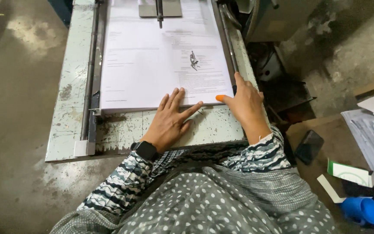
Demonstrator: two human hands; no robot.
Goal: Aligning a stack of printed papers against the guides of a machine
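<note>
Nearest the camera, a grey polka-dot garment (204,203) and 2 patterned sleeves lead to the person's hands at the near edge of a stack of printed sheets (152,60). The left hand (169,119), with a black watch (146,150) at the wrist, lies flat, fingers spread, tips on the stack's near margin and gripping nothing. The right hand (245,102), open with an orange cap on the thumb (220,98), presses the stack's near right corner and closes on nothing. The stack lies on the worn, pale green tabletop (72,86) of a machine, between 2 side rails, apparently squared; alignment seems largely done, and any cutting appears not yet begun. To the right, on a brown surface, lie a dark phone (309,146), a small white-and-green box (352,173), a blue cup-like item (362,210) and loose grey-printed sheets (371,134).
</note>
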